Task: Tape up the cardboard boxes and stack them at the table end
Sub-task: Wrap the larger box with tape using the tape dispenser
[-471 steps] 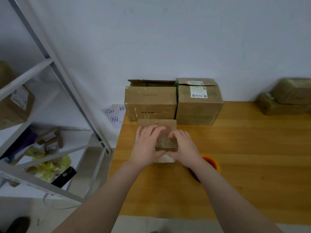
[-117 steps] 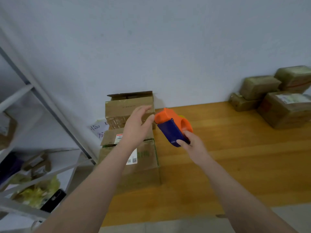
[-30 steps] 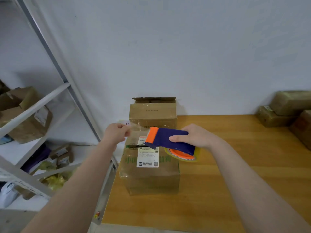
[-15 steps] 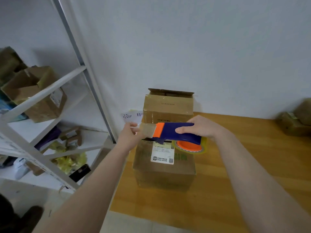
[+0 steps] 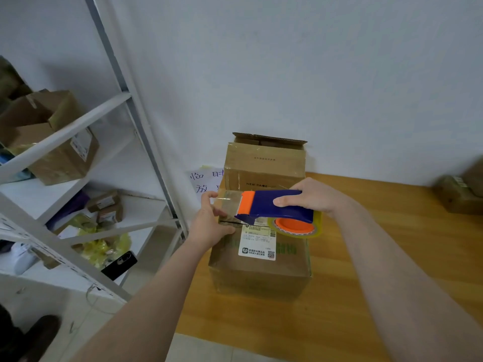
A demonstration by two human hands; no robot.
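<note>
The left hand (image 5: 209,227) now pinches the free end of the tape (image 5: 228,202), and a short strip is drawn out of the tape dispenser (image 5: 274,206). The right hand (image 5: 311,197) grips the dispenser from above, fingers curled round it. The strip sits just over the left edge of the labelled box (image 5: 258,267), which stands at the bench's (image 5: 379,270) left end in front of the open-topped box (image 5: 264,163). Sealing looks about to begin. A second ago the left hand was apart from the dispenser.

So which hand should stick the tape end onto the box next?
Probably left: the left hand pinches the tape end by the labelled box, while the right hand grips the dispenser.
</note>
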